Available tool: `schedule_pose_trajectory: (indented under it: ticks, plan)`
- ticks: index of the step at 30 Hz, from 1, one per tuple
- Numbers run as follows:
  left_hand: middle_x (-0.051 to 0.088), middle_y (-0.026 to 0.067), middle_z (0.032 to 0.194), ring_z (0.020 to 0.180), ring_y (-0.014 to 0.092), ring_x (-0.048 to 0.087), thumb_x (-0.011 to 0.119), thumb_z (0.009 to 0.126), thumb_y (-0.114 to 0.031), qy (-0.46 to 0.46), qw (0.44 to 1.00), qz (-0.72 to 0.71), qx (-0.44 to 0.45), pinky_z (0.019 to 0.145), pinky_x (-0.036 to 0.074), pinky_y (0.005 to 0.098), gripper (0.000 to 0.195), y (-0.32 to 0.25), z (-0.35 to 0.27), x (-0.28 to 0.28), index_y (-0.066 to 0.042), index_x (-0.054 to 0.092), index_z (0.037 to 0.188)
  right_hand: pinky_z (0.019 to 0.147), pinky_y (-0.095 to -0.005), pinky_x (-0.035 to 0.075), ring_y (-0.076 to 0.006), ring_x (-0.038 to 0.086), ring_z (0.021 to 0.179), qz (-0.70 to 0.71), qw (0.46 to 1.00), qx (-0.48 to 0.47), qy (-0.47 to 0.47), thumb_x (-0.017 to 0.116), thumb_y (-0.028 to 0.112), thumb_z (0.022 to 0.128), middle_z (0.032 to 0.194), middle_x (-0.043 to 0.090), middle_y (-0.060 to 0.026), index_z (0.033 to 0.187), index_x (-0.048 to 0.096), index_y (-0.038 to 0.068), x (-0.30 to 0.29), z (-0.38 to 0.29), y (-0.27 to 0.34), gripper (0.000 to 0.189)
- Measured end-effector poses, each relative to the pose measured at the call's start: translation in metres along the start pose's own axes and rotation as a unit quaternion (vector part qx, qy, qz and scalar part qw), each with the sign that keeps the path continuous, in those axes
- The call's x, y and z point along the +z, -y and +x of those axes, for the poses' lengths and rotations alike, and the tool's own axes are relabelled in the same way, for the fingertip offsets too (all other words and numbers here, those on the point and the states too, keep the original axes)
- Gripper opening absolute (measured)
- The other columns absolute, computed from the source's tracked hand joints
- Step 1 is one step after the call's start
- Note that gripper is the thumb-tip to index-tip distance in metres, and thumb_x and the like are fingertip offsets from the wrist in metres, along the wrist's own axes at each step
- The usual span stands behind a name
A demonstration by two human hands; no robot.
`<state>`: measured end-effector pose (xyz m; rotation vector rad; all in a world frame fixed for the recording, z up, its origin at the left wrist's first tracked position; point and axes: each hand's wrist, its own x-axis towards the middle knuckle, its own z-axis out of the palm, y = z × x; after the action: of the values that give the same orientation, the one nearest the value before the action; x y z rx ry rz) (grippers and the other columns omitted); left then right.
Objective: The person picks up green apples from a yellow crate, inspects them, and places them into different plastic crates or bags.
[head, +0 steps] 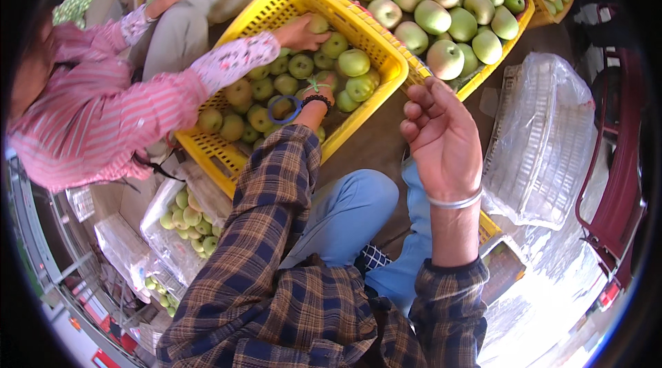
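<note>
My left hand (321,87) reaches down among green apples (258,118) in a yellow plastic crate (357,27). Its fingers are mostly hidden, so I cannot see whether they grip an apple. A black bead bracelet (316,101) and a green tie (315,84) are at this hand, and a blue ring (284,110) lies beside the wrist. My right hand (442,138) is raised palm up, with fingers loosely curled and nothing visible in them. Its fingertips appear close to the corner of a second yellow crate (468,89), heaped with green and blush apples (432,16).
Across the first crate, a co-worker's hand (305,31) in a floral sleeve is on an apple. A plastic-wrapped white crate (538,135) stands at right, near a dark red vehicle part (615,161). Apples in a plastic-lined container (191,220) lie at lower left.
</note>
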<state>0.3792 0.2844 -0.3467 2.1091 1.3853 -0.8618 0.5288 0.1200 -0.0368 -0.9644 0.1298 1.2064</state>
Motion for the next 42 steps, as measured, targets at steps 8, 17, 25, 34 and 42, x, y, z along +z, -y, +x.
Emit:
schedule_pose_trajectory:
  ticks: [8, 17, 25, 34, 42]
  plan:
    - [0.06, 0.0183, 0.1, 0.086, 0.03, 0.06, 0.074, 0.066, -0.026, -0.108, 0.975, -0.192, -0.025, 0.069, 0.051, 0.0419, 0.074, 0.003, -0.008, -0.016, -0.018, 0.04, 0.13, 0.058, -0.0235, 0.046, -0.0124, 0.057, 0.069, 0.029, 0.999, 0.02, -0.001, 0.051, 0.016, 0.088, 0.086, 0.062, -0.0089, 0.099, 0.055, 0.003, -0.003, -0.007, 0.0, 0.018]
    - [0.059, 0.0177, 0.068, 0.033, 0.014, 0.037, 0.029, 0.083, -0.069, 0.305, 0.512, -0.78, 0.189, 0.031, 0.028, 0.0216, 0.073, 0.036, -0.153, -0.111, -0.003, 0.053, 0.104, 0.073, -0.0353, 0.043, -0.0174, 0.05, 0.093, -0.034, 0.998, 0.034, -0.034, 0.058, 0.031, 0.084, 0.106, 0.054, -0.0058, 0.107, 0.051, 0.008, 0.003, 0.009, -0.043, 0.033]
    - [0.058, 0.012, 0.084, 0.064, 0.019, 0.049, 0.055, 0.083, -0.043, -0.101, 0.865, -0.47, 0.144, 0.056, 0.038, 0.03, 0.054, 0.028, -0.075, -0.113, -0.005, 0.047, 0.12, 0.051, -0.0324, 0.052, -0.0179, 0.062, 0.079, -0.01, 0.959, 0.209, 0.191, 0.062, 0.029, 0.08, 0.094, 0.059, -0.0047, 0.111, 0.05, 0.009, 0.027, -0.014, -0.068, 0.039]
    - [0.055, 0.0166, 0.118, 0.105, 0.028, 0.054, 0.081, 0.057, -0.027, -0.201, 0.906, -0.37, 0.052, 0.089, 0.042, 0.0341, 0.091, -0.054, 0.025, -0.026, -0.005, 0.035, 0.132, 0.059, -0.0332, 0.052, -0.0181, 0.059, 0.079, 0.09, 0.961, 0.179, 0.19, 0.061, 0.028, 0.082, 0.094, 0.055, -0.0084, 0.105, 0.048, 0.001, 0.042, -0.016, -0.059, 0.038]
    - [0.061, 0.0177, 0.08, 0.041, 0.009, 0.044, 0.041, 0.084, -0.061, 0.316, 0.498, -0.771, 0.24, 0.032, 0.027, 0.0198, 0.06, -0.008, -0.115, -0.128, -0.007, 0.056, 0.104, 0.073, -0.0516, 0.05, -0.0266, 0.06, 0.087, 0.125, 0.991, 0.018, -0.046, 0.046, 0.028, 0.091, 0.097, 0.059, -0.0121, 0.106, 0.054, 0.004, 0.007, 0.019, -0.017, 0.03]
